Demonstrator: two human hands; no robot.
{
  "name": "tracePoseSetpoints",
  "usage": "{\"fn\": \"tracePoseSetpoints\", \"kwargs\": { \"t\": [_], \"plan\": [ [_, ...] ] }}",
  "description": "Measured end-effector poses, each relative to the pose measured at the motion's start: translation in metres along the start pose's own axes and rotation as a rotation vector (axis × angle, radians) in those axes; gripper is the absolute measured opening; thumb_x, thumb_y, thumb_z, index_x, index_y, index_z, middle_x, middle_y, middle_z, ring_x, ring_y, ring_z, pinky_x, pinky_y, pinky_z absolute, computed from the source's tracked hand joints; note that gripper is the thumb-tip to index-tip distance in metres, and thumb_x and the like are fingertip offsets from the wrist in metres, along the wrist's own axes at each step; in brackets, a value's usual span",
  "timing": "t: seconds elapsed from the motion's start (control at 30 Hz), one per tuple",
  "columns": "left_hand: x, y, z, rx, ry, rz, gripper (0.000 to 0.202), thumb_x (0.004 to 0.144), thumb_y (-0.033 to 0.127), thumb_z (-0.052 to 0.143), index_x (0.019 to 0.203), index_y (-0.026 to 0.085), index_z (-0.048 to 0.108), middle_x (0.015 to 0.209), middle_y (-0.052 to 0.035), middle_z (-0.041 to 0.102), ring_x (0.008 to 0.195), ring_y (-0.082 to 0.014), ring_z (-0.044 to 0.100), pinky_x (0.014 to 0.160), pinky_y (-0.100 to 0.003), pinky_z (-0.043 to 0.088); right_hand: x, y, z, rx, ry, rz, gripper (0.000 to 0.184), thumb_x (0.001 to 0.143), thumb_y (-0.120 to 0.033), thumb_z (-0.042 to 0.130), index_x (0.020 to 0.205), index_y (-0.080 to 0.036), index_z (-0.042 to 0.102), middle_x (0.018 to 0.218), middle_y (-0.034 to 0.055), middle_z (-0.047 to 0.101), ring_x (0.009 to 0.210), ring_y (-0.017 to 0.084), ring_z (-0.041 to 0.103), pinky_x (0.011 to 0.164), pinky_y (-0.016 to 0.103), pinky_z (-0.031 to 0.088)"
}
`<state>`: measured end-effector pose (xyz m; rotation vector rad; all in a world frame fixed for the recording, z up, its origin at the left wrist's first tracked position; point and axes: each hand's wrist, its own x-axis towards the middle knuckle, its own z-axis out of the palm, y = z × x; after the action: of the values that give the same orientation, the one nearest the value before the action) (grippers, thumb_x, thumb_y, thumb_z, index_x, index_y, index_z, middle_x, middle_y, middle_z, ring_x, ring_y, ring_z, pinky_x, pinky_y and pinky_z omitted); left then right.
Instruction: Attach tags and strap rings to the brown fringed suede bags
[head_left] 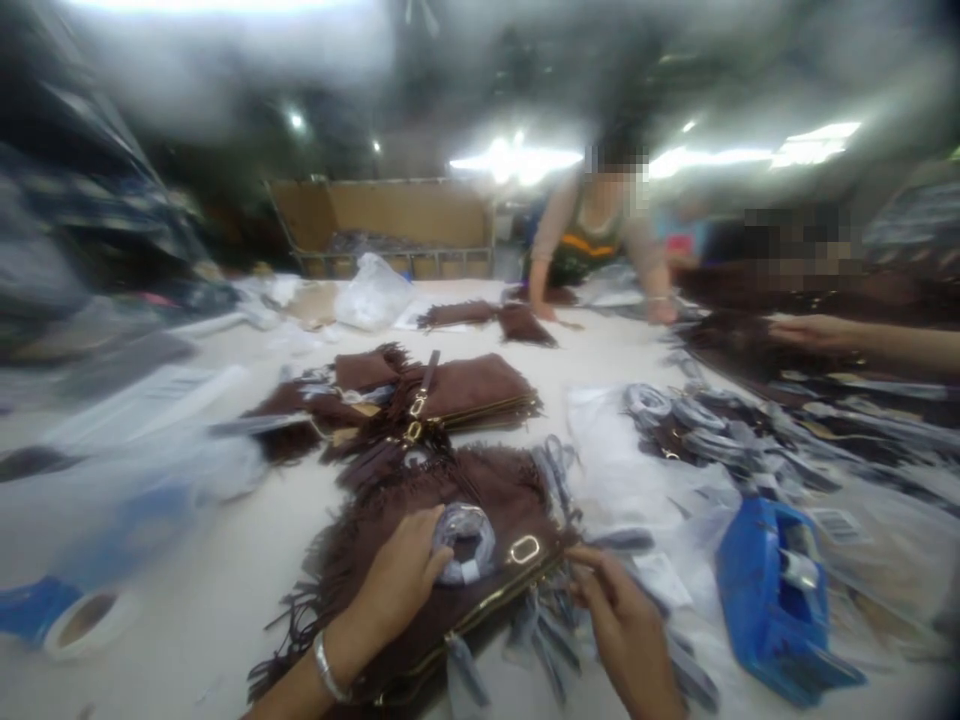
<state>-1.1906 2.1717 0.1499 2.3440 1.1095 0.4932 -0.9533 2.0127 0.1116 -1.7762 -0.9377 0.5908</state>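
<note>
A brown fringed suede bag (pixel 420 520) lies in front of me on the white table (pixel 225 590). My left hand (pixel 397 585), with a silver bracelet on its wrist, rests on the bag with curled fingers against a coiled strap wrapped in clear plastic (pixel 465 540). My right hand (pixel 619 620) pinches the bag's edge near its gold zipper, beside a gold ring fitting (pixel 524 549). More brown fringed bags (pixel 442 395) are stacked just beyond.
A blue tape dispenser (pixel 780 600) sits at right, and a tape roll (pixel 82 620) at left. Wrapped straps (pixel 705 420) lie piled at right. A person (pixel 596 250) leans over the far table edge; another person's arm (pixel 862 340) reaches in from the right.
</note>
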Motion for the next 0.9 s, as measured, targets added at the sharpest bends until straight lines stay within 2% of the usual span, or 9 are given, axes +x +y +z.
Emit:
{"fn": "tracePoseSetpoints", "kwargs": {
  "t": [0.07,0.17,0.27,0.33,0.47,0.57,0.67,0.8,0.9],
  "plan": [
    [0.002,-0.003,0.002,-0.014,-0.094,-0.088,0.045,0.085,0.027,0.056,0.129,0.017,0.052,0.124,-0.0119,0.061,0.116,-0.0273,0.057,0.100,-0.041,0.042,-0.011,-0.013,0.014,-0.126,-0.046,-0.256,0.026,0.095,-0.030,0.048,0.114,-0.023,0.064,0.115,0.0089,0.068,0.101,0.024,0.065,0.087,0.034,0.053],
    [0.009,0.000,0.010,-0.068,-0.166,-0.212,0.028,0.079,0.026,0.057,0.106,0.017,0.062,0.094,-0.0055,0.069,0.087,-0.0235,0.064,0.075,-0.032,0.045,-0.023,-0.029,0.045,-0.378,-0.174,-0.638,0.049,0.090,-0.010,0.046,0.137,-0.025,0.051,0.146,0.0104,0.047,0.118,0.026,0.057,0.094,0.038,0.052],
    [0.013,0.005,0.014,-0.254,-0.211,-0.304,0.014,0.075,0.028,0.060,0.083,0.017,0.058,0.069,0.0002,0.061,0.065,-0.0173,0.057,0.058,-0.025,0.038,-0.025,-0.034,0.064,-0.602,-0.144,-0.810,0.050,0.086,-0.006,0.051,0.135,-0.019,0.053,0.138,0.0137,0.056,0.099,0.028,0.061,0.082,0.041,0.056],
    [0.012,0.009,0.010,-0.452,-0.310,-0.340,0.024,0.077,0.039,0.061,0.084,0.016,0.054,0.062,0.0028,0.056,0.052,-0.0134,0.049,0.049,-0.023,0.033,-0.023,-0.033,0.059,-0.581,-0.094,-0.815,0.038,0.089,-0.007,0.052,0.124,-0.017,0.061,0.121,0.0112,0.066,0.091,0.025,0.061,0.080,0.039,0.055],
    [0.005,0.031,0.002,-0.595,-0.367,-0.273,0.046,0.091,0.058,0.036,0.096,0.017,0.053,0.071,-0.0017,0.059,0.053,-0.0140,0.052,0.048,-0.025,0.037,-0.025,-0.023,0.020,-0.149,-0.011,-0.517,0.022,0.093,-0.022,0.053,0.111,-0.021,0.065,0.105,0.0060,0.069,0.094,0.021,0.062,0.083,0.032,0.052],
    [0.001,0.056,0.012,-0.205,-0.201,-0.012,0.034,0.087,0.050,0.054,0.101,0.019,0.057,0.094,-0.0065,0.063,0.085,-0.0219,0.060,0.075,-0.033,0.047,-0.026,-0.008,-0.006,0.350,0.147,0.007,0.030,0.089,-0.045,0.061,0.102,-0.019,0.065,0.081,0.0013,0.068,0.073,0.016,0.062,0.068,0.026,0.053],
    [0.008,0.068,0.033,0.191,-0.171,0.135,0.027,0.078,0.036,0.066,0.098,0.018,0.060,0.105,-0.0104,0.062,0.100,-0.0295,0.055,0.085,-0.039,0.043,-0.026,0.013,-0.014,0.789,0.260,0.322,0.043,0.079,-0.052,0.071,0.108,-0.022,0.063,0.092,-0.0011,0.068,0.066,0.011,0.060,0.064,0.024,0.054],
    [0.030,0.048,0.042,0.093,-0.255,0.092,0.011,0.086,0.028,0.055,0.080,0.019,0.057,0.083,-0.0043,0.064,0.078,-0.0210,0.059,0.070,-0.030,0.040,-0.035,0.030,-0.008,0.934,0.333,0.449,0.053,0.069,-0.052,0.080,0.110,-0.023,0.062,0.111,-0.0002,0.066,0.073,0.012,0.063,0.063,0.024,0.056],
    [0.043,0.033,0.034,0.024,-0.258,0.057,0.019,0.089,0.030,0.052,0.074,0.019,0.053,0.072,-0.0008,0.061,0.069,-0.0169,0.057,0.063,-0.027,0.035,-0.044,0.026,-0.002,0.626,0.363,0.289,0.047,0.078,-0.052,0.071,0.112,-0.021,0.064,0.114,0.0044,0.068,0.082,0.018,0.066,0.071,0.029,0.058]
  ]
}}
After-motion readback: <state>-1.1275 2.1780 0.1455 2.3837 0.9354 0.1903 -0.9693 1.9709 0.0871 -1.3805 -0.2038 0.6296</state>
